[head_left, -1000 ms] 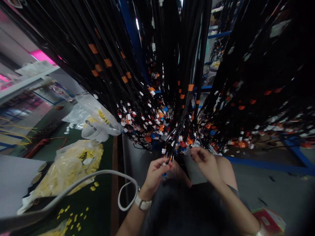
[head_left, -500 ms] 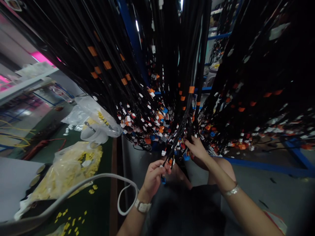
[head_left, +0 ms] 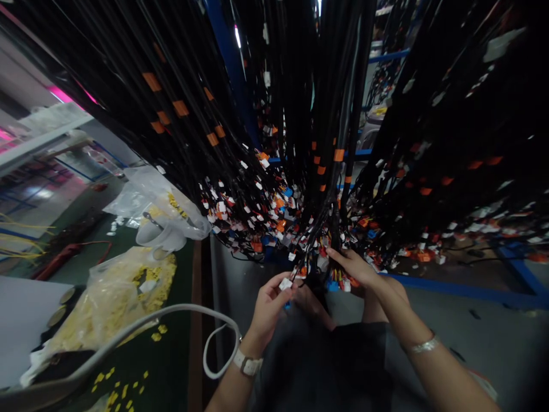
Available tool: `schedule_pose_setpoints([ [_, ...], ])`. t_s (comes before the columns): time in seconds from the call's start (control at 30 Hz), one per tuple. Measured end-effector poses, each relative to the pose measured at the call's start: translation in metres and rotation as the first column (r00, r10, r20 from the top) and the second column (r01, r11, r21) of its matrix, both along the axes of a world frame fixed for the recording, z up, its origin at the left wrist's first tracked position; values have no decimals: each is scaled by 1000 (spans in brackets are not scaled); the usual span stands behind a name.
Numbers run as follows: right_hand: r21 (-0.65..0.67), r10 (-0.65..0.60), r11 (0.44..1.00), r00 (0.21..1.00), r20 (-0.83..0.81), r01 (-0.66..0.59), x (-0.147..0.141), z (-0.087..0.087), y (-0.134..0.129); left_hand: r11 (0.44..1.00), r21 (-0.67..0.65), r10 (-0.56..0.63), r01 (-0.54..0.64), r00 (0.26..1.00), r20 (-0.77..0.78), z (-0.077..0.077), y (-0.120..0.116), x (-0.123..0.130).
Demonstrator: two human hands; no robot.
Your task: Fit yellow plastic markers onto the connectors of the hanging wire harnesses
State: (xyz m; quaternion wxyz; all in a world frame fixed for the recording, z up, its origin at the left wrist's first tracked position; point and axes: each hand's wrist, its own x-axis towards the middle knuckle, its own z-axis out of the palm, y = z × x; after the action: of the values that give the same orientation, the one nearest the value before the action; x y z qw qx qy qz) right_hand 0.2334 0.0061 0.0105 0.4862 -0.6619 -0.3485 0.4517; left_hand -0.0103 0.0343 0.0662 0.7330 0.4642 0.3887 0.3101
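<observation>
Black cable bundles [head_left: 338, 86] with orange tape bands hang down and end in many small coloured connectors. My left hand [head_left: 273, 297], low in the centre, pinches a small white connector [head_left: 285, 284] between thumb and fingers. A blue connector shows just below those fingertips. To its right, my right hand [head_left: 351, 266] reaches in from the right, its fingertips at the wires beside a red connector [head_left: 322, 250]. Whether these fingers grip anything is hard to make out. Beneath the right hand hang a blue connector [head_left: 333, 285] and white and orange ones.
On the green table at left lie a plastic bag of yellow parts [head_left: 115, 303], loose yellow pieces [head_left: 124, 392], a white tape roll [head_left: 159, 234] and a grey hose [head_left: 180, 308]. A blue frame rail [head_left: 450, 289] runs low at right.
A white connector now shows in my left fingertips. My right hand has moved slightly right and down, with its fingers more extended, and the blue and white connectors below it are more exposed.
</observation>
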Motion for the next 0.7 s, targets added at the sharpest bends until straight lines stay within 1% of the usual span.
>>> schedule_pose_setpoints([
  [0.1,-45,-34,999,975,-219,25,-10,19,-4,997,60,45,-42,997,-62,-4,1,1],
  [0.17,-69,-115,993,943,-313,98,-16,31,-6,990,113,96,-83,988,-120,-7,2,0],
  [0.2,-85,-153,988,915,-373,130,-19,36,-6,985,138,120,-100,982,-146,-8,2,0],
  [0.27,-133,-191,981,847,-496,143,-23,41,-7,984,149,126,-99,975,-185,-7,3,-1],
  [0.37,-163,-186,981,743,-643,104,-29,40,-9,997,82,14,3,980,-200,-5,0,1],
  [0.47,-149,-173,984,685,-708,94,-37,38,-10,982,41,-172,183,966,-193,-6,-7,4],
  [0.53,-131,-163,986,676,-718,98,-43,40,-11,941,51,-315,333,924,-216,-11,-12,6],
  [0.57,-123,-160,987,682,-713,103,-47,41,-11,917,63,-369,393,899,-234,-15,-14,6],
  [0.63,-115,-156,988,706,-691,106,-52,42,-12,883,88,-424,461,865,-270,-22,-17,6],
  [0.7,-106,-158,987,737,-657,117,-56,41,-14,873,94,-435,478,851,-294,-27,-16,5],
])
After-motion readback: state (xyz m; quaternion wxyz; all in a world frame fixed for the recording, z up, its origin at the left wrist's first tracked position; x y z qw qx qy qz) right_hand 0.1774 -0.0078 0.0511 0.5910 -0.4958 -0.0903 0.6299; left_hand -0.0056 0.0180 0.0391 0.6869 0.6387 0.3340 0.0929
